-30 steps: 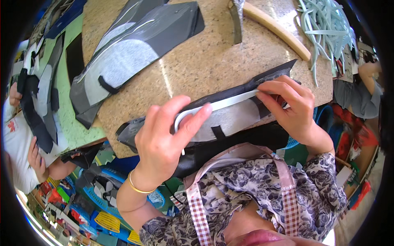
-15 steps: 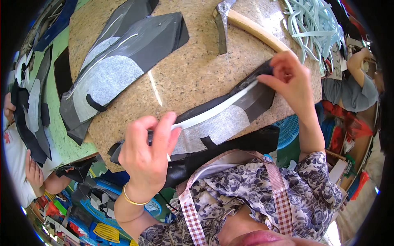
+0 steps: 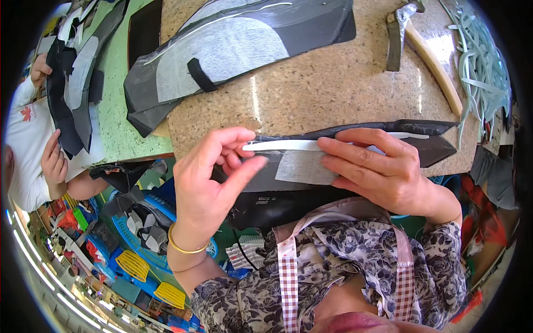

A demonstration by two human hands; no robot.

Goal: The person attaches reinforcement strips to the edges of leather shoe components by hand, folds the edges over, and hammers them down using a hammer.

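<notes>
A dark grey panel (image 3: 302, 181) with a pale woven patch (image 3: 300, 166) lies along the table's near edge. A narrow white strip (image 3: 286, 145) runs lengthwise on it, beside its black far edge. My right hand (image 3: 383, 164) lies over the strip and panel, fingers stretched out flat. At the strip's left end is my left hand (image 3: 205, 177), its thumb and index finger apart and the other fingers loosely bent. The strip's end shows between those fingertips, not pinched. My right hand hides the strip's middle; its far end shows again further right.
Similar grey panels (image 3: 311, 30) lie at the far side of the stone-topped table (image 3: 311, 94). A hammer (image 3: 433, 66) and a heap of pale strips (image 3: 480, 72) are at the right. At left, a co-worker's hands (image 3: 53, 161) hold dark pieces. Blue baskets (image 3: 130, 236) stand below.
My right hand has moved from the strip's right end onto its middle and flattened. The left fingers have parted from the strip. The view has shifted, and the panel lies more level.
</notes>
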